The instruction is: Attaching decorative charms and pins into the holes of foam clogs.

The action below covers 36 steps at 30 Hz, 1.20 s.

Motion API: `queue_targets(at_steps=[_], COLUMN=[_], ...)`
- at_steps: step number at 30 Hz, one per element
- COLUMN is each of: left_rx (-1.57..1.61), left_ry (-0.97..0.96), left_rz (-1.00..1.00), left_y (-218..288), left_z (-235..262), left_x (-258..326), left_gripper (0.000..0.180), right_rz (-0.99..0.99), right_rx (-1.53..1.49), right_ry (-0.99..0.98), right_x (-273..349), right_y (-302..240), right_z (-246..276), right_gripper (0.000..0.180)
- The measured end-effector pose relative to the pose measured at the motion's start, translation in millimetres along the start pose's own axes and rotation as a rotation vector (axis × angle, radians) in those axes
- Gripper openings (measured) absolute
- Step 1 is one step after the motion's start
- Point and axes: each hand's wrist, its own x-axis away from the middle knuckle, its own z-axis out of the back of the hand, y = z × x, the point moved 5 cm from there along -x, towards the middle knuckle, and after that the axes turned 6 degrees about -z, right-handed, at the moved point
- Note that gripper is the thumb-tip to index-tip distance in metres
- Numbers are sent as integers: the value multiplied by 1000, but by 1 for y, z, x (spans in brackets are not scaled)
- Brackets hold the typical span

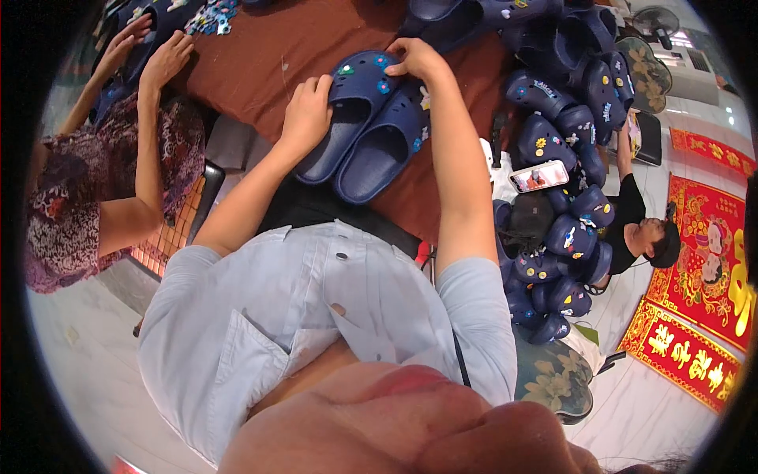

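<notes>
A pair of dark blue clogs lies side by side at the table's near edge, toes pointing away from me. The left clog [314, 162] has a green charm and blue flower charms on its toe. The right clog [371, 164] has a white charm and blue ones along its right side. My left hand [308, 110] grips the left clog by its outer left side, fingers bent over the upper. At the toe, my right hand [418, 62] has its thumb down beside a blue flower charm; the index finger curls at the far edge. Whatever sits under those fingertips is hidden.
A brown cloth covers the table [253, 71]. Loose charms [213, 17] lie at its far left, near another person's hands [167, 59]. Many decorated blue clogs [572, 237] pile up at right, with a phone [540, 176] among them. Another person [636, 237] is beyond.
</notes>
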Motion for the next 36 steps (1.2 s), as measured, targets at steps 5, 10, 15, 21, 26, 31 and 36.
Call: queue_targets(at_steps=[5, 10, 15, 21, 26, 31, 36], left_rx=[-31, -15, 26, 30, -8, 3, -30], left_ry=[46, 31, 43, 70, 81, 63, 66], left_rz=[-70, -40, -3, -32, -38, -50, -69], left_y=[8, 3, 0, -3, -3, -3, -4], left_z=[0, -2, -8, -4, -4, -5, -1], left_x=[-4, 1, -2, -2, 0, -1, 1], left_gripper=[44, 45, 44, 42, 40, 41, 43], right_rz=[-26, 28, 159, 72, 114, 144, 218], right_rx=[-60, -202, -541, -608, -438, -392, -440], right_ry=[56, 59, 40, 33, 10, -24, 35], right_x=[0, 11, 35, 32, 29, 20, 18], right_y=[19, 10, 25, 29, 15, 19, 21], right_z=[0, -4, 3, 9, 5, 2, -13], right_gripper=[60, 59, 51, 45, 45, 55, 50])
